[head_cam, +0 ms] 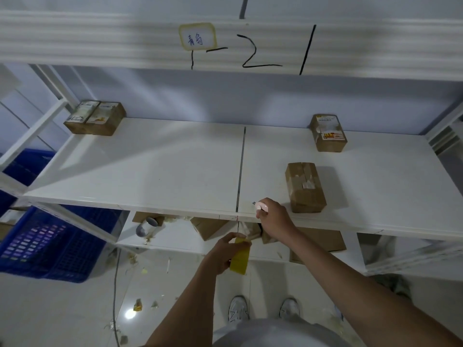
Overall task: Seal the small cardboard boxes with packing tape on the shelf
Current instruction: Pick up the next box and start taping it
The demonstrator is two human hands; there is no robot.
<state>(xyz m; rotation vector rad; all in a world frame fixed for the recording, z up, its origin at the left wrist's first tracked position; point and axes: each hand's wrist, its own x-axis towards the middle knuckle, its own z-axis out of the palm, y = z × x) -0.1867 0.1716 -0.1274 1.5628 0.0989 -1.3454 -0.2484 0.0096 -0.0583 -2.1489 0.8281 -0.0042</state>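
Observation:
A small cardboard box (305,187) with tape strips on its top stands near the front edge of the white shelf (150,171). My right hand (274,217) grips a small white cutter (261,206) at the shelf's front edge, just left of that box. Below the edge, my left hand (223,254) holds a yellowish roll of packing tape (240,257); a short strip runs up from it toward my right hand. Another labelled box (328,132) stands at the back right. A pair of labelled boxes (96,118) sits at the back left.
A lower shelf holds more cardboard boxes (208,227) and a tipped can (146,226). Blue plastic crates (50,244) stand on the floor at the left. Scraps litter the tiled floor (137,306). The shelf above (100,41) bears handwritten marks.

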